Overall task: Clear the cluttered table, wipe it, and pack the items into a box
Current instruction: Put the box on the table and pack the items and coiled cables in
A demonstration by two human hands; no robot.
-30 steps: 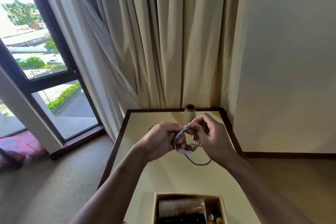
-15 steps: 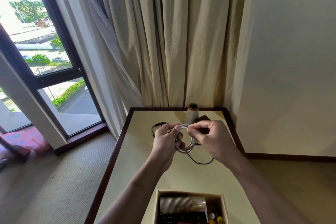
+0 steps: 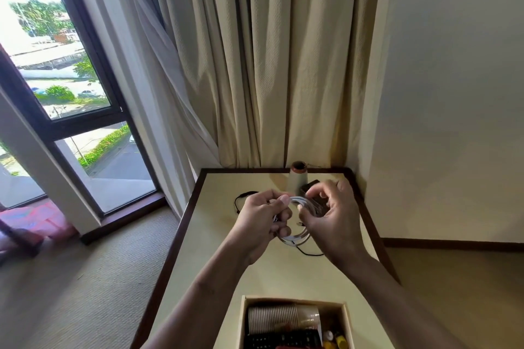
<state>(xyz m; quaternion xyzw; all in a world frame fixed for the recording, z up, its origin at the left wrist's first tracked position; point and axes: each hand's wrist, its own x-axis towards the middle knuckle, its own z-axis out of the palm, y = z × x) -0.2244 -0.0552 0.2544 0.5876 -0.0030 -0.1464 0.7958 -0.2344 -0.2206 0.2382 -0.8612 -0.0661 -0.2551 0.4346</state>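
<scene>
A smooth, matt cream top edged in dark wood is seen on the table [image 3: 215, 263], with a coiled cable [image 3: 304, 204] of glossy white plastic above it, a pale matt box [image 3: 292, 300], seemingly wood, holding ribbed paper cups [image 3: 272, 317] at its near end, coarse-woven cloth curtains [image 3: 283, 65] behind it and rough carpet [image 3: 71, 292] left of it.

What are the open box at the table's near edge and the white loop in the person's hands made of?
The pale open box looks like unfinished light wood or thick board: it is matte, with thick, straight walls. The white coiled loop seems to be a plastic-sheathed cable: smooth, slightly glossy, and bending in soft round turns.
</scene>
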